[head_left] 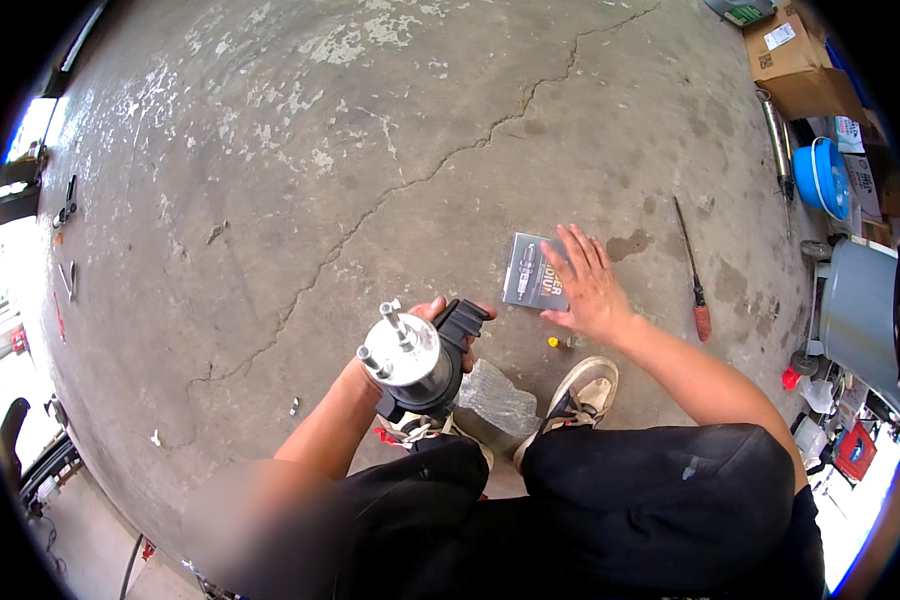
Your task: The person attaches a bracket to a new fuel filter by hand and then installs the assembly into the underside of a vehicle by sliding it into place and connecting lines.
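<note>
My left hand [428,309] is wrapped round a silver fuel filter [410,352] held upright above my shoes. Two metal ports stick up from its top, and a black clamp bracket [464,322] goes round its body. Most of the palm is hidden behind the filter. Out to the right, my right hand [595,290] has its fingers spread over the right edge of a small grey spark plug box [526,275] on the concrete floor. Whether the fingertips touch the box I cannot tell. A small yellow cap [554,342] lies just below that hand.
Clear bubble wrap [498,398] lies between my shoes [585,390]. A long-shafted tool with a red handle [702,318] is on the floor at right. Beyond stand a blue bucket [818,180], cardboard boxes [800,75] and a grey bin [860,310]. Hand tools [67,280] lie far left.
</note>
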A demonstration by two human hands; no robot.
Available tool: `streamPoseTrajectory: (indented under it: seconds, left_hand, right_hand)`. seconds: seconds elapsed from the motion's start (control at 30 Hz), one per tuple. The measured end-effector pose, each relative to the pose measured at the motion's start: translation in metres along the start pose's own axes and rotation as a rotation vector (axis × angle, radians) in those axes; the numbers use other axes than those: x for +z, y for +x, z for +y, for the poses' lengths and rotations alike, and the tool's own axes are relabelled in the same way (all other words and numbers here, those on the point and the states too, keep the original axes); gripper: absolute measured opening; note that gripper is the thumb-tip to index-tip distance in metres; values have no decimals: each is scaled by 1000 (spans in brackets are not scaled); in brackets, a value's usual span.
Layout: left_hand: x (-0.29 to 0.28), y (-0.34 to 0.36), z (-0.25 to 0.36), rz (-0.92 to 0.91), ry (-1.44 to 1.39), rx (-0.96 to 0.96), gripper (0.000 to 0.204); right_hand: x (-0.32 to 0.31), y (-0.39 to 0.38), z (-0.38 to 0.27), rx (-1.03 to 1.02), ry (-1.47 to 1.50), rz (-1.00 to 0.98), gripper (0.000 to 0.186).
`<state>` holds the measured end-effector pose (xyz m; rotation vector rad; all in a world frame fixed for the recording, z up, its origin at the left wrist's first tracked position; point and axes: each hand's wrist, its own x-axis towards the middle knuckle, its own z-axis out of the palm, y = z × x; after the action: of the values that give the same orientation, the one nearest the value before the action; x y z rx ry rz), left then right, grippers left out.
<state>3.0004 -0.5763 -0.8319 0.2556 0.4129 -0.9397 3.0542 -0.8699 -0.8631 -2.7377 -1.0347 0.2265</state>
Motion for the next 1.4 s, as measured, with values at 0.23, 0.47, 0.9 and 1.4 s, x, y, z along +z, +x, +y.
streamPoseTrajectory:
  seconds: [0.23, 0.47, 0.9, 1.4]
  left_hand:
    - [3, -4, 1, 38, 132, 52, 62]
    - [-4, 6, -11, 46, 133, 138, 77]
    - [-28, 8, -25, -10, 208, 220, 60]
    - [-21, -2, -1, -185, 215, 190, 51]
  right_hand:
    - [2, -1, 20, 419, 926, -72, 98]
    - [-48, 13, -15, 123, 423, 120, 88]
    - [-63, 13, -38, -255, 602, 57, 74]
    - [48, -181, 132, 1109, -432, 182, 60]
